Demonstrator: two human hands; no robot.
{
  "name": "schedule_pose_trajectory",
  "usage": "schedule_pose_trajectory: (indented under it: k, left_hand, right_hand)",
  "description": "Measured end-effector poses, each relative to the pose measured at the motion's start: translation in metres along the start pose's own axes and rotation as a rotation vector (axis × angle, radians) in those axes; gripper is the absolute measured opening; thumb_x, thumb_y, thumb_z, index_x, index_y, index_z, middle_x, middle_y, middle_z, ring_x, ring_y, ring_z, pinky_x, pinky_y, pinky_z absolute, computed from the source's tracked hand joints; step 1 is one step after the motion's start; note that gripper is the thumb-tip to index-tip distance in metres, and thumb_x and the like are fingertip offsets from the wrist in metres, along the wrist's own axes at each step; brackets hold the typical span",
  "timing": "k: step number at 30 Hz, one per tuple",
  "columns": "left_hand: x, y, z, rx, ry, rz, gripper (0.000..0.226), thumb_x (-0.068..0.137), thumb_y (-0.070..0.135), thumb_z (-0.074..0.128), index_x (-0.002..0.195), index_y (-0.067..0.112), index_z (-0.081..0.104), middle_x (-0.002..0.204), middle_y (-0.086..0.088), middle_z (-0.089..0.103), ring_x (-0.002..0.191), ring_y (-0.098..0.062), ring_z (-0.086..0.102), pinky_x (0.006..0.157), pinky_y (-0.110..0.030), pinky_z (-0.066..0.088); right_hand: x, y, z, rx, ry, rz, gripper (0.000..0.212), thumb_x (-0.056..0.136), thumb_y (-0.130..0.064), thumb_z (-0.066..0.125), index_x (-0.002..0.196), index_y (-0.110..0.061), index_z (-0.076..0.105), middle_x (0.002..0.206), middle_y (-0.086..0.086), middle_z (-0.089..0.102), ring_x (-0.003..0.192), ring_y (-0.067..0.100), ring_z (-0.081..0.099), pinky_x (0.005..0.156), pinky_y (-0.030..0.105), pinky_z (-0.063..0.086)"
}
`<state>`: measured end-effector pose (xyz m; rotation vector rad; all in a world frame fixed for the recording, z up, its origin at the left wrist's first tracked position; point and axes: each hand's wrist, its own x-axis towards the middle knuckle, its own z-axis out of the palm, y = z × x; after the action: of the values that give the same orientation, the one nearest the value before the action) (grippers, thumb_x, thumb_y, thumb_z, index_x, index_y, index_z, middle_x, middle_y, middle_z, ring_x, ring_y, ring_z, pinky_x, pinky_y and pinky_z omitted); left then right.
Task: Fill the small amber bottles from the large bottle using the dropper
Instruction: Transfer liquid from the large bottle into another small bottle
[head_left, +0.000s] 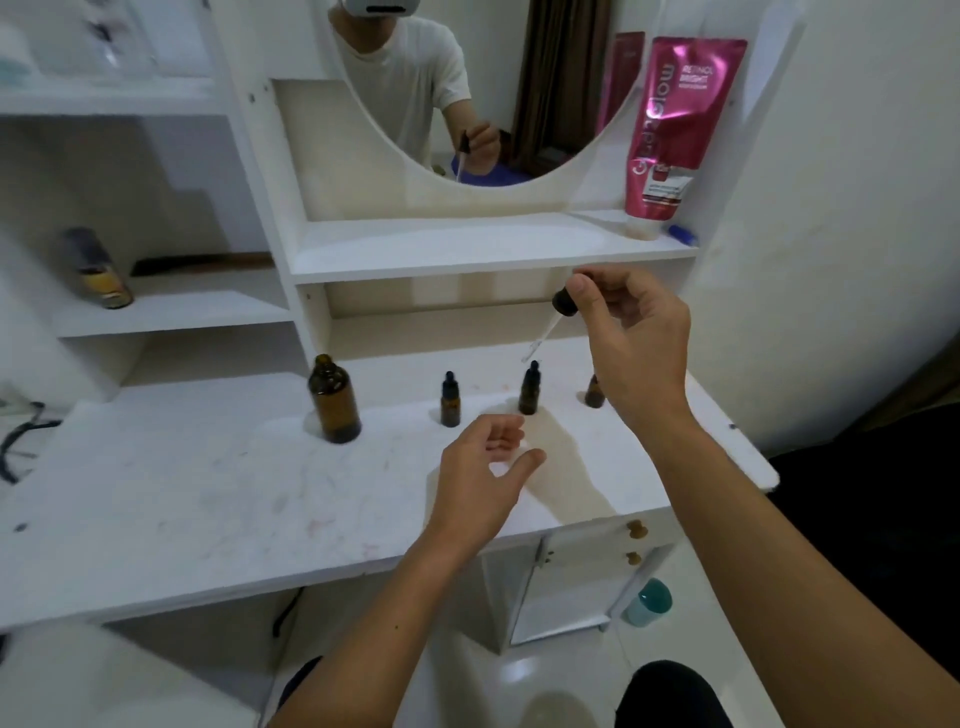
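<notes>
The large amber bottle (334, 400) stands uncapped on the white vanity top (208, 483), left of centre. To its right stand three small amber bottles: one (450, 401) and a second (530, 389) with black dropper caps, and a third (594, 392) half hidden behind my right wrist. My right hand (634, 332) pinches the black bulb of a dropper (550, 325); its clear glass tube slants down-left, the tip just above the middle small bottle. My left hand (483, 478) hovers over the tabletop in front of the small bottles, fingers apart and holding nothing.
A pink refill pouch (670, 124) leans on the upper shelf at right, beside a round mirror (467, 88). A dark spray can (98, 270) lies on the left shelf. Cables (21, 441) sit at the left edge. A teal bottle (649, 603) stands on the floor by the cabinet.
</notes>
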<state>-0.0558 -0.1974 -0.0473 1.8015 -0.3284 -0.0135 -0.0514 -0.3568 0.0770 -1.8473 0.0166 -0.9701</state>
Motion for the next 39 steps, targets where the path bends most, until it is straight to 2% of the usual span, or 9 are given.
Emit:
schedule_pose_trajectory:
  k: [3,8,11,15,18,22,27,32,39]
  left_hand:
    - [-0.011,-0.011,-0.047,0.048,0.103,-0.019,0.033,0.086,0.032,0.085,0.113,0.032,0.066,0.101,0.017,0.071,0.093,0.002,0.066,0.080,-0.012,0.055]
    - [-0.021,-0.026,-0.116,0.047,0.298,-0.067,0.032,0.084,0.029,0.086,0.109,0.029,0.066,0.099,0.011,0.071,0.087,-0.006,0.068,0.078,-0.017,0.057]
    - [-0.019,-0.033,-0.140,0.044,0.401,-0.107,0.041,0.084,0.032,0.086,0.117,0.027,0.062,0.112,0.010,0.070,0.098,-0.009,0.068,0.086,-0.021,0.056]
    - [-0.006,-0.037,-0.150,0.019,0.483,-0.144,0.054,0.082,0.027,0.089,0.124,0.026,0.054,0.126,0.009,0.061,0.114,-0.015,0.062,0.095,-0.021,0.051]
    - [0.005,-0.037,-0.152,0.005,0.491,-0.159,0.059,0.081,0.026,0.089,0.127,0.026,0.051,0.129,0.008,0.058,0.118,-0.017,0.060,0.102,-0.028,0.052]
    - [0.015,-0.039,-0.153,-0.017,0.458,-0.155,0.058,0.083,0.025,0.088,0.130,0.024,0.054,0.131,0.006,0.064,0.119,-0.017,0.062,0.107,-0.034,0.052]
    - [0.019,-0.039,-0.152,0.011,0.453,-0.141,0.053,0.085,0.023,0.086,0.129,0.020,0.058,0.125,0.005,0.069,0.110,-0.013,0.064,0.097,-0.020,0.049]
    - [0.019,-0.042,-0.152,0.039,0.461,-0.131,0.055,0.084,0.027,0.087,0.130,0.020,0.058,0.124,0.004,0.070,0.111,-0.014,0.067,0.103,-0.030,0.054]
    - [0.019,-0.044,-0.150,0.073,0.459,-0.123,0.054,0.086,0.029,0.084,0.132,0.024,0.056,0.126,0.009,0.066,0.110,-0.010,0.064,0.099,-0.021,0.050]
  right_hand:
    - [-0.007,-0.020,0.040,0.078,-0.074,-0.042,0.015,0.099,-0.024,0.073,0.109,-0.013,0.075,0.101,-0.003,0.076,0.097,0.013,0.073,0.091,0.030,0.059]
    - [-0.016,-0.054,0.102,0.181,-0.164,-0.059,0.016,0.098,-0.021,0.074,0.108,-0.009,0.075,0.099,-0.003,0.076,0.092,0.007,0.072,0.086,0.018,0.055]
    - [-0.017,-0.066,0.131,0.208,-0.209,-0.058,0.016,0.098,-0.022,0.074,0.108,-0.010,0.076,0.099,-0.003,0.077,0.092,0.008,0.073,0.085,0.017,0.055]
    - [-0.017,-0.070,0.155,0.210,-0.236,-0.040,0.014,0.098,-0.023,0.074,0.107,-0.013,0.076,0.099,-0.005,0.078,0.093,0.008,0.073,0.087,0.017,0.056]
    - [-0.017,-0.069,0.164,0.192,-0.260,-0.050,0.015,0.098,-0.024,0.074,0.108,-0.013,0.076,0.100,-0.004,0.077,0.093,0.007,0.072,0.086,0.016,0.056]
    - [-0.020,-0.064,0.172,0.149,-0.301,-0.079,0.015,0.098,-0.023,0.074,0.109,-0.012,0.076,0.101,-0.002,0.077,0.094,0.009,0.072,0.087,0.019,0.058]
    - [-0.029,-0.057,0.179,0.130,-0.386,-0.058,0.013,0.096,-0.020,0.075,0.107,-0.012,0.076,0.100,-0.001,0.076,0.092,0.005,0.070,0.085,0.013,0.055]
    - [-0.040,-0.041,0.188,0.059,-0.459,-0.023,0.017,0.094,-0.025,0.077,0.109,-0.016,0.077,0.099,-0.003,0.076,0.091,0.005,0.071,0.083,0.011,0.055]
    - [-0.053,-0.024,0.194,0.009,-0.497,-0.017,0.015,0.097,-0.024,0.074,0.108,-0.014,0.077,0.099,-0.003,0.076,0.089,0.009,0.071,0.086,0.022,0.059]
